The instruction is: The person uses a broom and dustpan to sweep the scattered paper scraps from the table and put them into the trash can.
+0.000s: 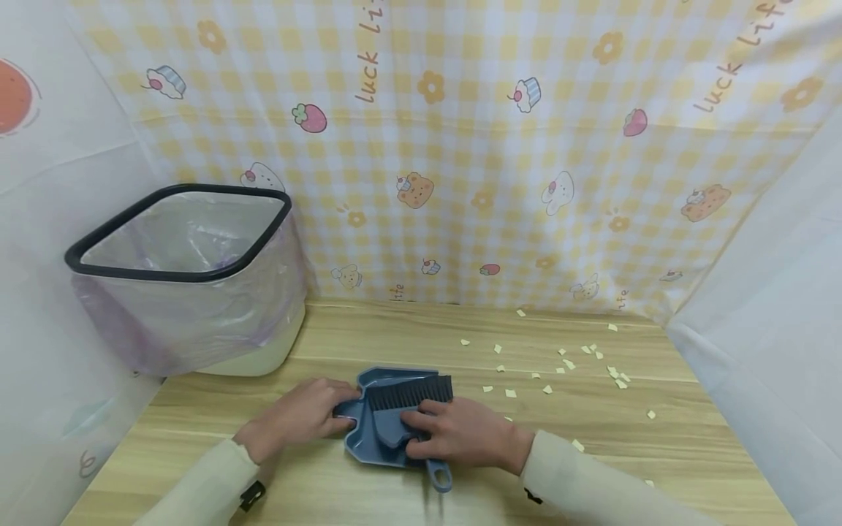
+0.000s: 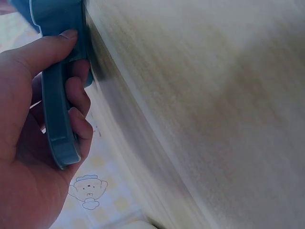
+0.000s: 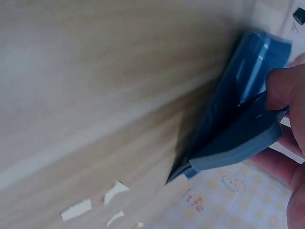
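A blue dustpan (image 1: 365, 447) sits low over the wooden table, its short handle (image 2: 56, 109) pointing left. My left hand (image 1: 304, 413) grips that handle, fingers curled round it and thumb on top. Across the pan lies a blue hand brush (image 1: 389, 422), its dark bristles facing away from me and its looped handle end toward me. My right hand (image 1: 463, 435) holds the brush from the right side. In the right wrist view, thumb and fingers pinch the brush (image 3: 238, 148) against the pan's inside. Small pale paper scraps (image 1: 510, 394) lie right of the pan.
A bin with a black rim (image 1: 177, 276) and a clear purplish bag stands at the back left. More scraps spread over the right side of the wooden table (image 1: 395, 332). A checked yellow curtain (image 1: 460, 161) closes the back, with white cloth at both sides.
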The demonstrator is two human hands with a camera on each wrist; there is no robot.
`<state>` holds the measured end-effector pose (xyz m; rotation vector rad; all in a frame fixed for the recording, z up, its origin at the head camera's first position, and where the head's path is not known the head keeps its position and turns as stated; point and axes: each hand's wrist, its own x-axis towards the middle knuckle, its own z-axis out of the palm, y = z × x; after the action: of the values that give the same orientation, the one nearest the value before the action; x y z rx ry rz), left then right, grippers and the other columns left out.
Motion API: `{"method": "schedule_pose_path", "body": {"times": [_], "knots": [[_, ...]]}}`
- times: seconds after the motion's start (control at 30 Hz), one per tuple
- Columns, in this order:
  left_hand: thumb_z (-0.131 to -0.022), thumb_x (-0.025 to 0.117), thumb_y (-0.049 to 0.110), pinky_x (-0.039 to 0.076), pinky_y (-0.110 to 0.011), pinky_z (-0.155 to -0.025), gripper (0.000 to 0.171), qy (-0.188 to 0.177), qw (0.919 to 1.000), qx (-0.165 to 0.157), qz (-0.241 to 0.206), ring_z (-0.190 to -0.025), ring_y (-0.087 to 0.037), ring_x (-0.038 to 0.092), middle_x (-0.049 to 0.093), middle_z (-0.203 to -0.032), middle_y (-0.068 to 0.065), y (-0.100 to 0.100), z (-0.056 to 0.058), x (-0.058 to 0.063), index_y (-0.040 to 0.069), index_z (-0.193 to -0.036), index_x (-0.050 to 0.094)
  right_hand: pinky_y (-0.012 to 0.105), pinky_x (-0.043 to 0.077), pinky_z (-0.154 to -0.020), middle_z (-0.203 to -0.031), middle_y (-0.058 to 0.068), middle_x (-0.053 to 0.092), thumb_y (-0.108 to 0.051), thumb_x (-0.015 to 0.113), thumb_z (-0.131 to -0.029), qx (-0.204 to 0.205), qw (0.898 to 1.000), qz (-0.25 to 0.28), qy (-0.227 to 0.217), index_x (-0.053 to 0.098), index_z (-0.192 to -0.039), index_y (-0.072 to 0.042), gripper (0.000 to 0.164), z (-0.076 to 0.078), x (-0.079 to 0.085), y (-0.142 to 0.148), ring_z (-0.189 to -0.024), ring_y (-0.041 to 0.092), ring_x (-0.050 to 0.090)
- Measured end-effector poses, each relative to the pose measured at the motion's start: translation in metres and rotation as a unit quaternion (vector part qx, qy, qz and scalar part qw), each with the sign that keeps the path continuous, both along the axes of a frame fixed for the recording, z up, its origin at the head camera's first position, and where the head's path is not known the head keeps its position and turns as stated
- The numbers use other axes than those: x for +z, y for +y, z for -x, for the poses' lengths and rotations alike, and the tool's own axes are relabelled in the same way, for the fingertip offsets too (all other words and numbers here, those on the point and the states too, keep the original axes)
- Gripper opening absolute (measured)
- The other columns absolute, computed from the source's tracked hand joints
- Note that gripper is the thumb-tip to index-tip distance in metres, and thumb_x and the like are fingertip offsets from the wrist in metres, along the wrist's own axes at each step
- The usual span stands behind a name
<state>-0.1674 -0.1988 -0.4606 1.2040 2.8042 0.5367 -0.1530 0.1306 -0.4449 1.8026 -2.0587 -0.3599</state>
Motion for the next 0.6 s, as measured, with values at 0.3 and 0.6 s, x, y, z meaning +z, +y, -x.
{"method": "schedule_pose_path", "body": {"times": [0.3,0.6], "knots": [[-0.101,0.081,0.023,0.063,-0.051,-0.096,0.038,0.005,1.0000,-0.001,0.005,-0.113,-0.036,0.076,0.078,-0.124,-0.019,0.001,-0.002,0.003,-0.003,-0.128,0.077,0.026,0.063,-0.083,-0.134,0.004,0.077,-0.014,0.085,-0.092,0.002,0.997,0.042,-0.058,0.068,-0.119,-0.028,0.035,0.011,0.021,0.006,-0.115,0.017,0.072],[-0.099,0.083,0.019,0.065,-0.048,-0.091,0.035,0.013,0.9999,-0.005,0.009,-0.107,-0.033,0.078,0.079,-0.118,-0.017,0.003,-0.002,0.004,-0.004,-0.125,0.077,0.029,0.061,-0.095,-0.139,0.003,0.075,0.001,0.090,-0.084,0.017,0.981,0.072,-0.178,0.070,-0.115,-0.022,0.043,0.022,0.039,0.013,-0.117,0.019,0.073]]}}
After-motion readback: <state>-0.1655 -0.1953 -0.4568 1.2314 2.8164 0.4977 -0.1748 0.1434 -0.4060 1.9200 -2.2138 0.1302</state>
